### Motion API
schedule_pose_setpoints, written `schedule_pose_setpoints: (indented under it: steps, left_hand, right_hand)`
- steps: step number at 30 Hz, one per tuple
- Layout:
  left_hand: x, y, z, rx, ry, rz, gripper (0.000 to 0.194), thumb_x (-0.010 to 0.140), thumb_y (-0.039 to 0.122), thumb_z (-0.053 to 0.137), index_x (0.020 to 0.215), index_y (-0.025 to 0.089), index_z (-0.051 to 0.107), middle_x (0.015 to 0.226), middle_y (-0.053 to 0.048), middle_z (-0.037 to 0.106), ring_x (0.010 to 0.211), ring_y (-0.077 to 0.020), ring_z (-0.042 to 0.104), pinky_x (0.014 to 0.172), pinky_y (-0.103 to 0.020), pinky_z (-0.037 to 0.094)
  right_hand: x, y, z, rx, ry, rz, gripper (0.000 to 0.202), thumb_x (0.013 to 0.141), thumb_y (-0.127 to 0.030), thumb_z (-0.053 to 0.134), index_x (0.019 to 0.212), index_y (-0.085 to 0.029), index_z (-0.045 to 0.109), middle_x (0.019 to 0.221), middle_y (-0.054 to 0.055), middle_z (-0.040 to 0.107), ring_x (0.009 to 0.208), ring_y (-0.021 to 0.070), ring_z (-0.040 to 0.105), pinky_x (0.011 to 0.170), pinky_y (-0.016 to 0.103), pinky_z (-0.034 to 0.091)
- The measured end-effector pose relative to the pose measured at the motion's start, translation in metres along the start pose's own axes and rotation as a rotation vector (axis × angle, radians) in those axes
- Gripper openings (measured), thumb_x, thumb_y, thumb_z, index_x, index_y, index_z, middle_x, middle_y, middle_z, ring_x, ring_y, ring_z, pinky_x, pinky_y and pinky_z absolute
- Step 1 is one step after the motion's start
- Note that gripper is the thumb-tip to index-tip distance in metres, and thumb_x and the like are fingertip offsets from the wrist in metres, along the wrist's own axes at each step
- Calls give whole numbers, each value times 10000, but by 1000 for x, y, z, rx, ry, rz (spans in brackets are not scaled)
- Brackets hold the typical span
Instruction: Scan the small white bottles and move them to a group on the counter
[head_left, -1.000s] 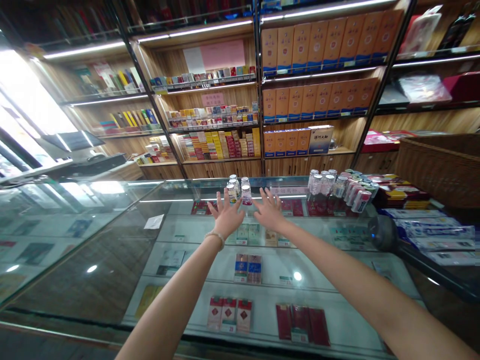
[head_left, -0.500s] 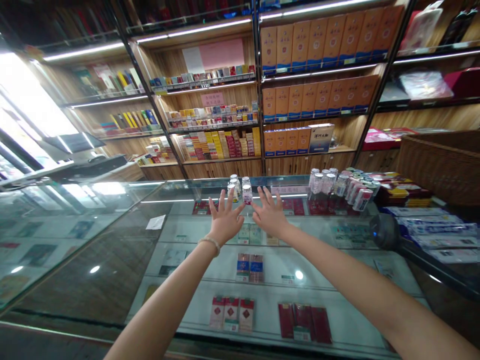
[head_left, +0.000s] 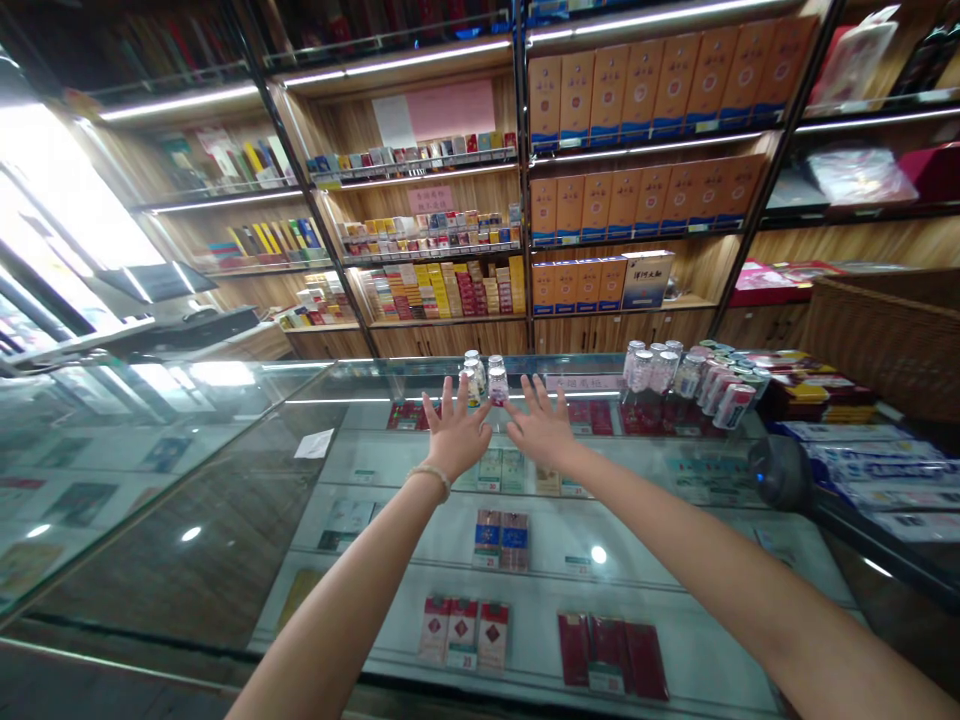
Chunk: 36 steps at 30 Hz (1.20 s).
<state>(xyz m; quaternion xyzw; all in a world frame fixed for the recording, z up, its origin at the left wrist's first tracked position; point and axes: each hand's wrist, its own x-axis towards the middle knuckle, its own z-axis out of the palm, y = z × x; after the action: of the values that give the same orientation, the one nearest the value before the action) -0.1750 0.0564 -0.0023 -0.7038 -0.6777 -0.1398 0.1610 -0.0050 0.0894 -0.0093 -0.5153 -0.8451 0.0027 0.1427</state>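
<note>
Both my arms reach forward over the glass display counter [head_left: 420, 540]. My left hand [head_left: 456, 440], with a beaded bracelet [head_left: 431, 478] at the wrist, is open with its fingers spread. My right hand [head_left: 541, 430] is spread in the same way, its thumb close to the left thumb. Neither hand holds anything. Just beyond my fingertips stands a small group of clear-capped bottles [head_left: 497, 384], partly covered by my left hand. Whether my fingers touch them I cannot tell. Cigarette packs [head_left: 463, 632] lie under the glass below my arms.
More small bottles [head_left: 651, 368] and several cans [head_left: 733, 404] stand at the counter's far right. Nearby are a dark scanner-like device on an arm [head_left: 780, 472], toothpaste-like boxes [head_left: 862, 460] and a wicker basket [head_left: 885, 335]. A paper slip [head_left: 314, 443] lies left. Stocked shelves [head_left: 637, 140] line the wall.
The whole view has shifted slightly, so most things appear a little further right. My hands stay spread by the bottles, with no clear movement of their own.
</note>
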Motion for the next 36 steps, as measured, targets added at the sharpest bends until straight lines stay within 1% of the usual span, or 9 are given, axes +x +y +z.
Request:
schedule_pose_setpoints:
  steps: [5,8,13,18,20,27,33,36]
  left_hand:
    - [3,0,3,-10,44,-9,546,897,330,553,1440,387,569,1719,8,153,1584,-389,4,1199,-707,-110]
    - [4,0,4,-4,53,-9,548,894,327,560,1440,375,572,1719,-5,155,1584,-388,1,1201,-707,-102]
    - [7,0,4,5,63,-5,532,905,335,554,1436,359,581,1719,-23,158,1583,-393,9,1202,-713,-80]
    - [10,0,5,-11,58,-24,528,905,341,562,1432,360,584,1721,-22,142,1583,-390,15,1204,-704,-87]
    - [11,1,6,-14,62,-21,532,902,336,566,1433,363,582,1722,-19,136,1584,-389,6,1203,-704,-95]
    - [13,1,7,-9,83,0,526,906,333,566,1431,344,589,1722,-30,134,1585,-382,-4,1209,-684,-118]
    - [13,0,8,-9,81,-6,517,913,353,558,1430,356,588,1722,-7,136,1588,-369,-5,1213,-682,-116]
    - [13,0,10,-6,81,-10,516,913,359,557,1428,353,590,1723,-7,127,1587,-371,-10,1211,-680,-124]
  right_hand:
    - [9,1,-1,29,-25,0,547,1022,-454,330,1553,-347,405,1731,71,27,1585,322,-21,1199,654,-15]
    - [12,2,1,39,-21,3,543,1022,-456,334,1552,-360,402,1731,74,27,1585,318,-15,1200,648,-20]
    - [15,2,5,41,-20,17,542,1024,-466,320,1555,-381,392,1733,46,30,1585,315,-27,1201,646,-16]
    - [16,1,6,55,0,12,539,1023,-452,327,1551,-374,402,1730,79,37,1585,324,-11,1195,654,-16]
    - [16,1,5,49,-1,26,541,1024,-452,322,1553,-372,398,1731,73,43,1585,321,-11,1198,643,-11]
    - [17,-1,1,55,-64,53,557,1028,-464,285,1577,-386,337,1734,49,9,1585,310,-26,1198,634,-21]
    - [16,2,0,80,-12,85,538,1020,-451,307,1547,-396,398,1734,44,56,1583,324,18,1201,635,22]
    - [15,4,1,76,-8,102,548,1020,-440,307,1562,-389,371,1732,52,72,1581,325,34,1200,635,36]
